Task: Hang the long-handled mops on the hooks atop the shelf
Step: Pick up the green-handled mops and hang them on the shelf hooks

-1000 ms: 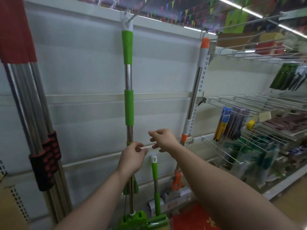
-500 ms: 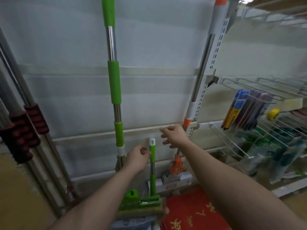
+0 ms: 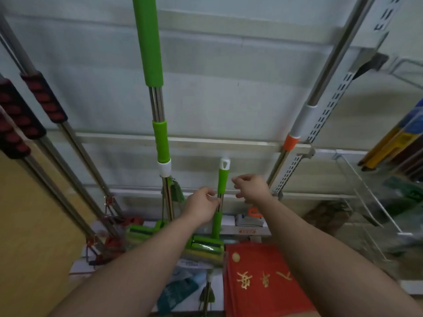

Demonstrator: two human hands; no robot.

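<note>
The short green mop [image 3: 221, 195] stands upright against the shelf's back panel [image 3: 229, 99], the left hand [image 3: 201, 208] pinching its handle and the right hand [image 3: 251, 188] loosely spread just beside it.

Two bare forearms in shot, no sleeves reaching the wrists. The left hand [image 3: 201, 208] and right hand [image 3: 251, 189] are uncovered too: no gloves, rings, watch or bands showing on either one.
</note>
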